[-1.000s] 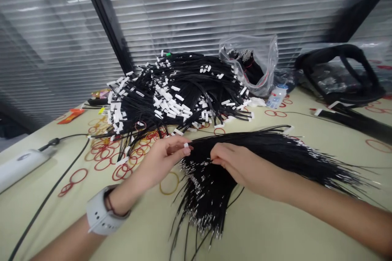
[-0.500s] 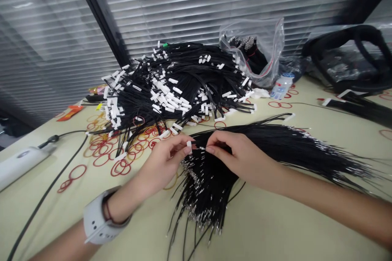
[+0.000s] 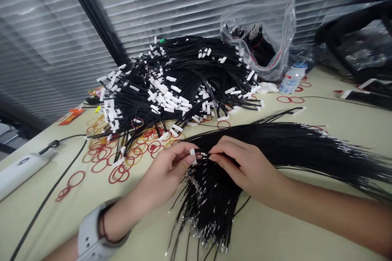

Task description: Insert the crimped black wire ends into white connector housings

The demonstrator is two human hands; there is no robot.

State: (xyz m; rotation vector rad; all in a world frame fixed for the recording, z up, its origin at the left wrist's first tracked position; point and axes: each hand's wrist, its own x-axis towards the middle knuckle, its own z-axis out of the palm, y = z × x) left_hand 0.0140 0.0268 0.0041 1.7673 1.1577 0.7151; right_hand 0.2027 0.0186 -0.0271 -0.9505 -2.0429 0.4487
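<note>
Left fingers [image 3: 180, 157] pinch a white connector [image 3: 192, 156], right fingers [image 3: 220, 155] pinch a crimped wire end [image 3: 203, 155] just beside it, black wire bundle [image 3: 275, 142] right under them (keeping that tiny tip straight helps).

The left hand [image 3: 165, 167] and right hand [image 3: 241, 169] faced each other, closely paired, both pinched tight, fingers curled inward.

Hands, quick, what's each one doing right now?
Left hand: closed, pinching a white connector.
Right hand: closed, pinching a black wire's metal tip.
</note>
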